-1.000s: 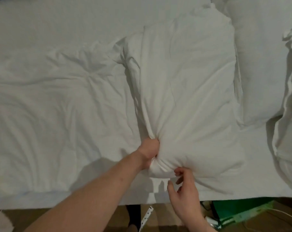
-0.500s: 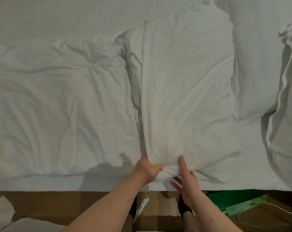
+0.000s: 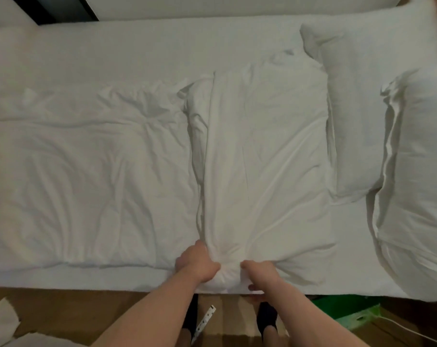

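Note:
A white pillow in its white pillowcase (image 3: 262, 159) lies lengthwise on the bed, its near end at the bed's front edge. My left hand (image 3: 196, 264) grips the bunched fabric at that near end from the left. My right hand (image 3: 260, 272) grips the same bunch from the right, thumb below the mattress edge. The cloth puckers into a knot between the two hands. A rumpled white duvet (image 3: 87, 176) lies flat to the left of the pillow.
A second pillow (image 3: 357, 116) lies to the right, and a third (image 3: 422, 176) at the far right edge. The white mattress sheet (image 3: 137, 51) stretches behind. Below the bed edge are a wooden floor (image 3: 87, 309), my black socks, a green object (image 3: 350, 311) and a white cable.
Both hands have closed on the pillow's near end and drawn it toward the bed's front edge. The right hand went from touching with straight fingers to gripping. The view has pulled back.

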{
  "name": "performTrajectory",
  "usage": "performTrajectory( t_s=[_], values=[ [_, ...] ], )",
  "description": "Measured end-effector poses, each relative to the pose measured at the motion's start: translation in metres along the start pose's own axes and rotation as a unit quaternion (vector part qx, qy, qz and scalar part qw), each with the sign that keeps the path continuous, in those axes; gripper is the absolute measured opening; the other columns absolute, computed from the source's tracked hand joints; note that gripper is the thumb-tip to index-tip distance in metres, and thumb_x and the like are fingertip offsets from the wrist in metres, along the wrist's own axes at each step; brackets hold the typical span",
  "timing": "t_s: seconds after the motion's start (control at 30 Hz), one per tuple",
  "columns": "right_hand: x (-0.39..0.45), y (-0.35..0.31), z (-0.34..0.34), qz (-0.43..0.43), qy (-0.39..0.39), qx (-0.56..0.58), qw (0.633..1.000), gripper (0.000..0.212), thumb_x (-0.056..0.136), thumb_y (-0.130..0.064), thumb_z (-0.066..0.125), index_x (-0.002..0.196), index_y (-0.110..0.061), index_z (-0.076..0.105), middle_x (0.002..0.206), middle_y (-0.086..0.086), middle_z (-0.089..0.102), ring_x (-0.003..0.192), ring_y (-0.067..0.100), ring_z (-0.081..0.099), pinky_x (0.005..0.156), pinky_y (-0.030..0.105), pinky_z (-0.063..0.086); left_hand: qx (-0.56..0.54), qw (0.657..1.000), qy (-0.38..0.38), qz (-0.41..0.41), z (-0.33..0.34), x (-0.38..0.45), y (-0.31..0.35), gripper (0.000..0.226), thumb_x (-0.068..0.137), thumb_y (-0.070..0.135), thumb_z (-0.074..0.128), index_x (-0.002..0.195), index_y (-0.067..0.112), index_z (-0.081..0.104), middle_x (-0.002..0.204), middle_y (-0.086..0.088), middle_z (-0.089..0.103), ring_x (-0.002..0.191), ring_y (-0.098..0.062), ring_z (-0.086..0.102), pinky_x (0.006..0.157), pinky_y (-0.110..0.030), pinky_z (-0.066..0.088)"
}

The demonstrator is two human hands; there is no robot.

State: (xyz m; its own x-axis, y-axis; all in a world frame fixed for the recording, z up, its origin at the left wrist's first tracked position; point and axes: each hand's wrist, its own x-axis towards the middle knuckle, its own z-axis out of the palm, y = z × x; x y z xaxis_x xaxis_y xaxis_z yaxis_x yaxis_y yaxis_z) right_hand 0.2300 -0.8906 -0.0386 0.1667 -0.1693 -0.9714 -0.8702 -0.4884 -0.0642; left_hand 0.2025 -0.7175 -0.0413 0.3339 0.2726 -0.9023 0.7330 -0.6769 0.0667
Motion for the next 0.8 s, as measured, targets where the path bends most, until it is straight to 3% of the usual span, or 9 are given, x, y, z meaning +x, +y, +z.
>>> performTrajectory(
  t_s=[0.13, 0.27, 0.37, 0.53, 0.7, 0.8],
  values=[
    [-0.073, -0.003, -0.035, -0.08, 0.048, -0.163, 0.982, 0.055, 0.087, -0.03, 0.064, 0.135, -0.008, 0.049, 0.118, 0.008, 0.061, 0.101, 0.026, 0.06, 0.088, 0.034, 0.053, 0.004, 0.996, 0.046, 0.072, -0.055, -0.052, -0.009, 0.052, 0.083, 0.047, 0.056, 0.13, 0.024, 0.052, 0.132, 0.001, 0.058, 0.113, -0.02, 0.059, 0.096, -0.036, 0.051],
    [-0.169, -0.003, -0.054, -0.19, 0.077, -0.206, 0.957, 0.074, 0.092, -0.033, 0.063, 0.158, -0.02, 0.034, 0.156, 0.007, 0.043, 0.138, 0.027, 0.048, 0.108, 0.034, 0.041, 0.035, 0.981, 0.113, 0.156, -0.114, -0.13, -0.035, 0.049, 0.088, 0.042, 0.056, 0.135, 0.027, 0.052, 0.141, 0.004, 0.05, 0.117, -0.017, 0.055, 0.098, -0.034, 0.049],
    [-0.237, 0.002, -0.056, -0.234, 0.067, -0.256, 0.936, 0.08, 0.091, -0.038, 0.064, 0.162, -0.026, 0.028, 0.163, 0.005, 0.032, 0.146, 0.024, 0.039, 0.117, 0.034, 0.033, 0.041, 0.964, 0.153, 0.212, -0.147, -0.192, -0.062, 0.049, 0.089, 0.039, 0.057, 0.136, 0.029, 0.051, 0.147, 0.01, 0.042, 0.124, -0.014, 0.051, 0.104, -0.032, 0.045],
    [-0.322, 0.014, -0.041, -0.285, 0.096, -0.257, 0.918, 0.082, 0.092, -0.042, 0.064, 0.162, -0.034, 0.023, 0.169, -0.001, 0.018, 0.153, 0.02, 0.026, 0.123, 0.035, 0.027, 0.024, 0.946, 0.181, 0.268, -0.185, -0.272, -0.112, 0.054, 0.092, 0.039, 0.058, 0.144, 0.036, 0.045, 0.158, 0.017, 0.025, 0.142, -0.009, 0.035, 0.116, -0.031, 0.035],
    [-0.376, 0.019, -0.021, -0.34, 0.124, -0.206, 0.909, 0.082, 0.09, -0.042, 0.065, 0.161, -0.036, 0.024, 0.17, -0.004, 0.017, 0.153, 0.018, 0.025, 0.123, 0.037, 0.028, -0.011, 0.936, 0.214, 0.28, -0.211, -0.315, -0.149, 0.046, 0.09, 0.038, 0.062, 0.135, 0.037, 0.052, 0.157, 0.017, 0.029, 0.142, -0.009, 0.035, 0.114, -0.03, 0.037],
    [-0.397, 0.022, -0.012, -0.364, 0.116, -0.207, 0.901, 0.083, 0.091, -0.045, 0.064, 0.161, -0.038, 0.021, 0.17, -0.008, 0.012, 0.154, 0.016, 0.022, 0.122, 0.035, 0.026, -0.01, 0.934, 0.227, 0.276, -0.223, -0.33, -0.163, 0.051, 0.09, 0.04, 0.062, 0.139, 0.037, 0.049, 0.16, 0.017, 0.025, 0.144, -0.01, 0.032, 0.115, -0.032, 0.036]
  ],
)
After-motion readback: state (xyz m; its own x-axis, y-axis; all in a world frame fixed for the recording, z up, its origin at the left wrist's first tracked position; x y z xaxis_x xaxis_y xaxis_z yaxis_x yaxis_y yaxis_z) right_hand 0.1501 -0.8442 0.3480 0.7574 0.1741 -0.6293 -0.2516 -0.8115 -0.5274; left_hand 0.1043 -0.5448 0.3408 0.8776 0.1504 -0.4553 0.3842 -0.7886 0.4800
